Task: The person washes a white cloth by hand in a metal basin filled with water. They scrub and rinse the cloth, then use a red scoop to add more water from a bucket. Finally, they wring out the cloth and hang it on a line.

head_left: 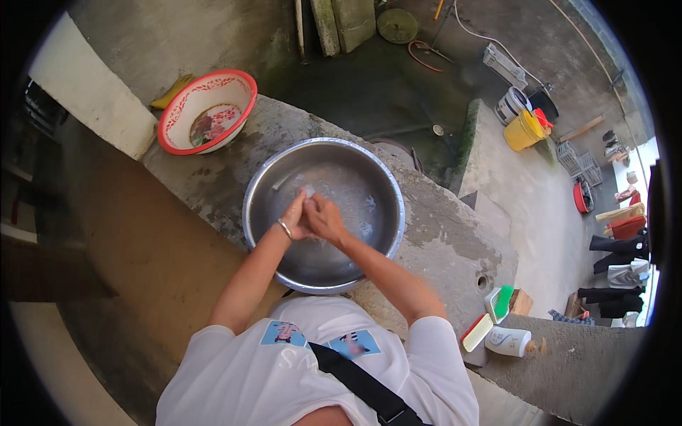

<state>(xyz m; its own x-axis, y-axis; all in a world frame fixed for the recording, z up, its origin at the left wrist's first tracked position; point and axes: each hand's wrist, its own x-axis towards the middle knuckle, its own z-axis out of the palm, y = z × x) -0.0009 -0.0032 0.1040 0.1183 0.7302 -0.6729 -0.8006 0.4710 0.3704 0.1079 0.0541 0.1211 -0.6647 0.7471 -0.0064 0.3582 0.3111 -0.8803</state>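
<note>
A large round stainless steel basin (395, 213) with water in it sits on a concrete ledge before me. Over the basin my hands are pressed together. My left hand (294, 217), with a bangle at its wrist, is cupped on the left. Against it my right hand (325, 219) is closed, its fingers curled inward. A small whitish thing shows at the fingertips, too blurred to name, and which hand grips it is hard to see. A pale strip (283, 182) shows near the basin's far left wall.
A red-rimmed enamel basin (165, 135) tilts on the ledge at far left. To the right are a white pump bottle (507, 341), a green-and-white brush (502, 302) and a drain hole (482, 281). Beyond the ledge stand a yellow bucket (523, 133) and grey crates (579, 162).
</note>
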